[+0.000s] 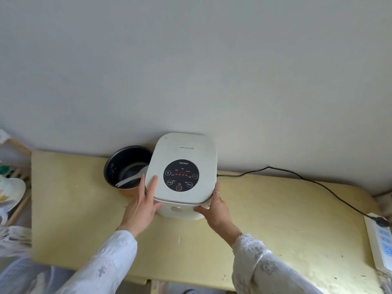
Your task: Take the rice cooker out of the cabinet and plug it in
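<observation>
A white rice cooker (186,149) with a round black control panel stands on the yellow table (275,219) against the wall, lid shut. Red lights glow on its panel. My left hand (142,206) holds its left front side, fingers laid on the lid. My right hand (216,209) holds its right front corner, a ring on one finger. A black cord (314,182) runs from the cooker's right side to a black plug (379,221) seated in a white power strip (379,245) at the table's right edge.
A black inner pot (125,166) with a white rice spoon (131,179) in it stands just left of the cooker, touching it. A wooden rack with dishes (10,187) is at the far left. A grey wall rises behind the table.
</observation>
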A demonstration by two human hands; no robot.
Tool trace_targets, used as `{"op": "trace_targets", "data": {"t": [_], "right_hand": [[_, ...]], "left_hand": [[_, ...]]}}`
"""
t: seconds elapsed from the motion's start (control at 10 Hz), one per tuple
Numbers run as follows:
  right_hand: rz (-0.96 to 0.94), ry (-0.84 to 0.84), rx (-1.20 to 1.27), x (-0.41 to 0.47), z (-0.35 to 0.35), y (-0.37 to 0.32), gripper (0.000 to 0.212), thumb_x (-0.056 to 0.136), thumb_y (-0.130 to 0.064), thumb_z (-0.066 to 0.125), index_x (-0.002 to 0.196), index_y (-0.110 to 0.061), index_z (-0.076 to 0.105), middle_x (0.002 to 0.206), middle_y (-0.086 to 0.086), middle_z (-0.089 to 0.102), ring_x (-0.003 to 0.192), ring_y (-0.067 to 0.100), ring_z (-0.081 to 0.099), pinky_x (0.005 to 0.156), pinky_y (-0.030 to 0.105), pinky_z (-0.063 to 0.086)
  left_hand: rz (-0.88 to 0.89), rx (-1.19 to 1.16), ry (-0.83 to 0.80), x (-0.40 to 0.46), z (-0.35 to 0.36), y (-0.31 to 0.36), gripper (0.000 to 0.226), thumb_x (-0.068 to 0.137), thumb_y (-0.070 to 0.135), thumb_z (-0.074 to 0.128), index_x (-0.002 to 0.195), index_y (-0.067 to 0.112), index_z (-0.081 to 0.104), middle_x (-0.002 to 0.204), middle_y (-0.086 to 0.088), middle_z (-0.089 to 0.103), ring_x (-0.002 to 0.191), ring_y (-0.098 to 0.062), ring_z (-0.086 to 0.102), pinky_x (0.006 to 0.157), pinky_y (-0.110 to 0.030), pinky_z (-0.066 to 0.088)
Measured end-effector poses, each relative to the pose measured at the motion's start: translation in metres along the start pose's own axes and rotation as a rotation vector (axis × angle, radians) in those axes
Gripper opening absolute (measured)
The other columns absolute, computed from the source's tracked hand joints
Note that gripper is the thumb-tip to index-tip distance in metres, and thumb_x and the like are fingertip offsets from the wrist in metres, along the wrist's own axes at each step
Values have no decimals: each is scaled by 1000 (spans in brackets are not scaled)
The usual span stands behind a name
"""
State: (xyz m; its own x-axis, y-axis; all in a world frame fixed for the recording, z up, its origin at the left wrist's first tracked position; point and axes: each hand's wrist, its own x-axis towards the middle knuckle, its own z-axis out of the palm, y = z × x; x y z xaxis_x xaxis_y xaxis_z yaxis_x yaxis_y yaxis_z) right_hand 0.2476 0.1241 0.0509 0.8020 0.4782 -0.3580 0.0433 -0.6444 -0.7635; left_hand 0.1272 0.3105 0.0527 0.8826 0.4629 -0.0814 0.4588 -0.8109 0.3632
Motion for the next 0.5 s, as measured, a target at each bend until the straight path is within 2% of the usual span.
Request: {"op": "trace_targets", "data": {"t": [0.2,0.3,0.4,0.5], "right_hand": [[-16,-10,1,0,1,3,92,79,-17,72,144,-24,8,125,2,59,112,32,55,86,34,47],[-24,-8,5,2,0,4,91,78,-18,72,143,-26,9,125,1,59,111,32,55,84,34,46],[-13,-19,-8,1,-1,2,95,74,-20,75,144,-27,11,125,1,60,110,32,56,82,32,45],[-9,-85,7,7,-5,2,94,77,-19,74,146,-24,10,136,4,54,119,32,54,91,33,46]], "left_hand": [[-1,-6,-11,2,1,-5,79,89,32,56,148,17,5,157,-16,-6,119,-34,51,80,-40,52],[-10,1,-23,4,1,-6,82,88,35,56,148,21,2,156,-15,-9,127,-35,43,90,-41,48],[-18,60,-18,4,1,-3,90,84,42,59,148,19,-1,155,-20,-14,144,-35,9,114,-43,24],[77,140,5,8,3,10,98,80,46,63,148,18,-1,155,-19,-16,142,-32,-19,117,-47,-2]]}}
